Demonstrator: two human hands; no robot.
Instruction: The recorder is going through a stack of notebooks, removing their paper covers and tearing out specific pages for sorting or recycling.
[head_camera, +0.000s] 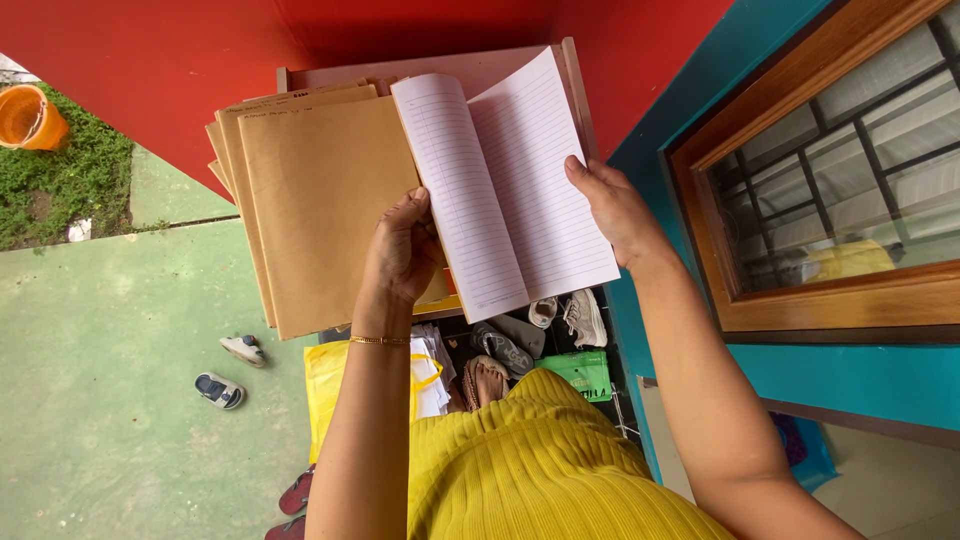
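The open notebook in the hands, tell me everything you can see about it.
The notebook is a thin paper exercise book held open at a blank spread of white pages ruled with faint lines and a margin line. The pages look clean, with no writing. It is tilted, its spine running diagonally, above a stack of brown paper-covered books. The left hand grips its lower left edge; the right hand holds the right page's outer edge, thumb on the paper.
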